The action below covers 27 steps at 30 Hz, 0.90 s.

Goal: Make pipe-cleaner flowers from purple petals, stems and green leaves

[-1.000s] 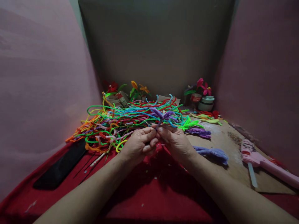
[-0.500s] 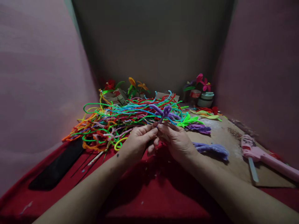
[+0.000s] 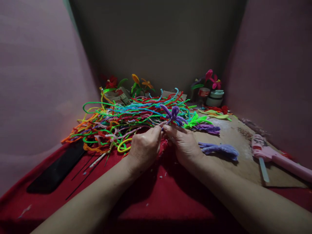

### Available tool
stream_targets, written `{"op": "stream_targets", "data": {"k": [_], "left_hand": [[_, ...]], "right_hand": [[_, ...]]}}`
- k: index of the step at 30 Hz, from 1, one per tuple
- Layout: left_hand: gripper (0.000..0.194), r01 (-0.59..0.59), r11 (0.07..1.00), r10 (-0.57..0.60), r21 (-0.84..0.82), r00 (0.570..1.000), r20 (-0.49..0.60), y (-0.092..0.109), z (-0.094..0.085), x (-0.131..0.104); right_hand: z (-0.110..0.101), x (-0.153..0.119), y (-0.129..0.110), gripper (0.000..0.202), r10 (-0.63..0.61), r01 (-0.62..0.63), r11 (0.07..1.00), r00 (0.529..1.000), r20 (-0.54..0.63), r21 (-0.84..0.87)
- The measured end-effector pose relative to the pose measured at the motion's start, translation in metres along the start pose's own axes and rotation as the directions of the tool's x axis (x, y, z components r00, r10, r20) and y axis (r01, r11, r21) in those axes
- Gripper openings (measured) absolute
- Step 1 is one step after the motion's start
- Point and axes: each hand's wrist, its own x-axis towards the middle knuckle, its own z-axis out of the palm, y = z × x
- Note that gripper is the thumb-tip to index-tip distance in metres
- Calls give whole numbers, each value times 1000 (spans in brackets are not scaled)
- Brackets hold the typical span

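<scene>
At far left, a flat black strip [image 3: 57, 169] lies on the red cloth [image 3: 151, 201], thin dark wires beside it. Just past it spreads the tangled heap of coloured pipe cleaners [image 3: 126, 118], a yellow loop at its near edge. My left hand [image 3: 143, 148] and my right hand [image 3: 184, 144] meet at the middle of the table, fingertips pressed together and pinched on the stem of a small purple pipe-cleaner flower [image 3: 173, 114], which stands up just above my fingers and in front of the heap. Beside it to the right lie a bright green twisted piece [image 3: 197, 120] and two purple bundles [image 3: 219, 149] on the brown board [image 3: 243, 162]. At the back right, a pink flower [image 3: 211, 81] stands by a small jar [image 3: 214, 98]. At far right, a pink glue gun [image 3: 275, 159] rests on the board.
</scene>
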Motion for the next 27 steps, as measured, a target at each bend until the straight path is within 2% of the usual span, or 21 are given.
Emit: {"op": "stream_targets", "data": {"k": [2,4,6,8,10,12,14,16,23,27], "left_hand": [[24,-21,1000,21,-3,1000,5,-1,1,0],[23,-20,997,20,-77,1000,3,-1,1,0],[21,24,979,-26,-204,1000,-10,1,2,1],[18,125,919,-133,-373,991,4,4,0,3],[19,264,785,-262,-561,961,87,8,-3,5],[22,390,584,-343,-712,913,219,12,-7,8],[22,476,378,-370,-794,864,342,15,-12,10],[21,516,222,-357,-828,833,423,16,-16,11],[19,538,-112,-232,-836,803,548,12,-20,10],[16,539,-224,-178,-812,797,578,9,-22,10]], "right_hand": [[-1,0,1,10,-27,27,999,1000,0,-25],[-2,-1,3,12,-44,44,998,999,19,-39],[-2,-1,3,13,-54,57,996,998,38,-63],[-2,-1,2,11,-68,75,992,996,62,-106],[-2,0,1,10,-87,99,985,992,90,-141],[-2,2,0,12,-105,120,984,988,110,-135],[-2,3,-1,14,-97,110,987,989,113,-119],[-2,3,-2,14,-71,85,990,990,121,-111],[-2,2,-5,20,-21,55,988,975,223,-148],[-3,3,-3,28,10,39,982,967,256,-183]]}}
